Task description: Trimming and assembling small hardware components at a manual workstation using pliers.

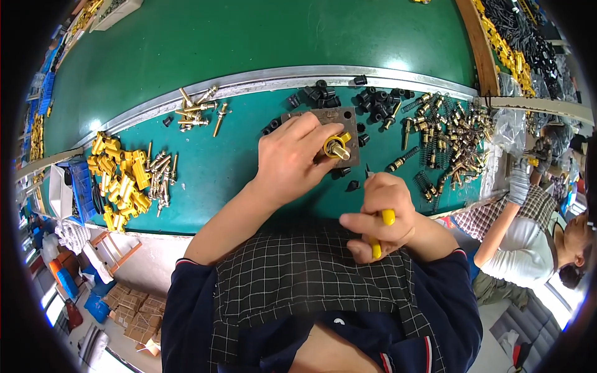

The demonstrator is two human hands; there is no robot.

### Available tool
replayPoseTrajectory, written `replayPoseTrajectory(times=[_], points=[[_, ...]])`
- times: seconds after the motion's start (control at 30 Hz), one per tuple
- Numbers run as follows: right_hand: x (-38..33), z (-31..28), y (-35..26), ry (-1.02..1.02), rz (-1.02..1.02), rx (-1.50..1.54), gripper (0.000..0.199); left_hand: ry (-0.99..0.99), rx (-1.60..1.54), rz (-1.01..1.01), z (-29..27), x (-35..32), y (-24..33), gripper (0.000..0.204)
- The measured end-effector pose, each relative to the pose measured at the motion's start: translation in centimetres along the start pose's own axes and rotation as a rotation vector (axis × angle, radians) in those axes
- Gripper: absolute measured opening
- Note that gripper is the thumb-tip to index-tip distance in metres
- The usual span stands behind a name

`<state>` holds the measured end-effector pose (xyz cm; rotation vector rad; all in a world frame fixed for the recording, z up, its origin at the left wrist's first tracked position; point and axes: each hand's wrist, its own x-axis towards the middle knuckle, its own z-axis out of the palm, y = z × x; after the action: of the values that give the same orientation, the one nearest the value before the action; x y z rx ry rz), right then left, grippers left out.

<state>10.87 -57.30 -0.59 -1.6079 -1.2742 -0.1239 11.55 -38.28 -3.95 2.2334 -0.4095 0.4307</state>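
Green workbench (249,155): left hand (289,158) pinches yellow ring-shaped brass fitting (336,147) on grey metal jig block (336,121); right hand (376,217) grips yellow-handled tool (387,217), mid-assembly.

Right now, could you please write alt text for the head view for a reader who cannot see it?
Over a green workbench, the left hand holds a yellow-and-brass part on a grey metal block, while the right hand grips a yellow-handled tool. Yellow fittings, brass pins, black caps and springs lie around.
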Motion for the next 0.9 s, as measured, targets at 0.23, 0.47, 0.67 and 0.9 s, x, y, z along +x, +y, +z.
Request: replayPoseTrajectory(times=[0.23,0.47,0.67,0.9], points=[[1.4,-2.1,5.0,0.171,0.492,-0.563,0.022,-0.013,0.004,0.004,-0.4,-0.4,-0.2,0.038],[1.8,-3.3,12.8,-0.066,0.646,-0.983,0.020,-0.011,-0.001,-0.025,-1.0,0.2,0.0,0.045],[3.9,-3.3,9.2,0.078,0.536,-0.793,0.024,0.129,-0.475,-0.344,-2.7,0.5,-1.1,0.034],[6.4,-2.8,1.6,0.136,0.087,-0.656,0.038,-0.218,-0.913,-0.446,-5.0,3.3,2.9,0.027]])
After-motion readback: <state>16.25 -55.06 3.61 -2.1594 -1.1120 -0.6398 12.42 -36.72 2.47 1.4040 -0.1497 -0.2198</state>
